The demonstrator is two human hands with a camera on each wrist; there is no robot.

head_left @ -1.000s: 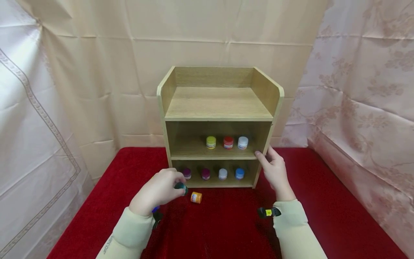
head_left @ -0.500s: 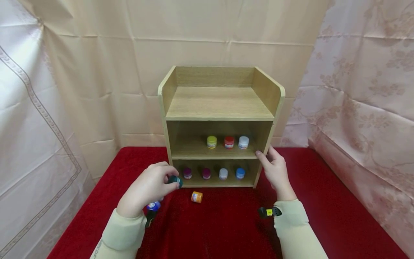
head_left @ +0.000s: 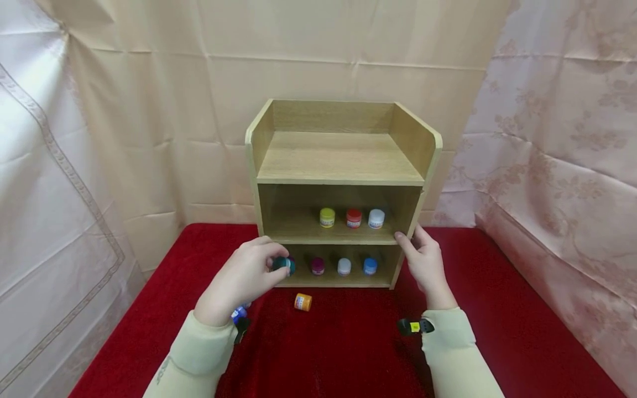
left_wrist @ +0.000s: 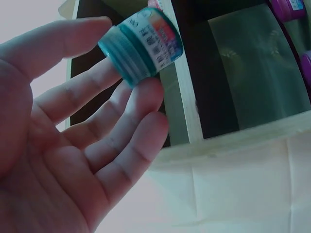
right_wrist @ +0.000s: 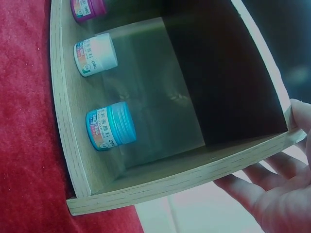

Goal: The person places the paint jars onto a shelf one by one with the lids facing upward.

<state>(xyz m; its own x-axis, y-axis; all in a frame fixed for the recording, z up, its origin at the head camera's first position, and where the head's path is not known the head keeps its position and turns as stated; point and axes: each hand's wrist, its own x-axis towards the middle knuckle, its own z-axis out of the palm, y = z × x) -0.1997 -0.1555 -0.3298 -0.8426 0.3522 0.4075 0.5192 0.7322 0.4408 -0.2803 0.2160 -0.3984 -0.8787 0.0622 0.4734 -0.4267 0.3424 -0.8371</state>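
Jar of teal plastic, short, cylindrical and white-labelled (head_left: 283, 266), is pinched between the thumb and fingers of the person's left hand (head_left: 244, 279), its other fingers loosely bent below in the left wrist view. The jar is tilted at the left end of the lower compartment of a pale wooden three-tier shelf (head_left: 340, 160); whether it has crossed the front edge cannot be told. The person's right hand (head_left: 424, 265) grips the right side panel of the shelf, thumb on the front edge beside the middle board, fingers along the outer face. In the lower compartment, a purple plastic jar (left_wrist: 307, 68) is mostly hidden behind the held one in the head view; to its right stand, upright and apart, a magenta plastic jar (head_left: 317, 266), a white plastic jar (head_left: 344, 267) and a light blue plastic jar (head_left: 370, 266). On the middle board are a yellow jar (head_left: 327, 218), a red jar (head_left: 354, 218) and a second white jar (head_left: 376, 219), toward the right. An orange plastic jar (head_left: 303, 302) lies on its side on the red plush cloth (head_left: 338, 342) before the shelf, and a dark blue labelled object (head_left: 239, 314) shows partly behind the left wrist. Pale green sleeves (head_left: 201, 348) cover both forearms; a beige fabric backdrop (head_left: 318, 50) hangs behind.
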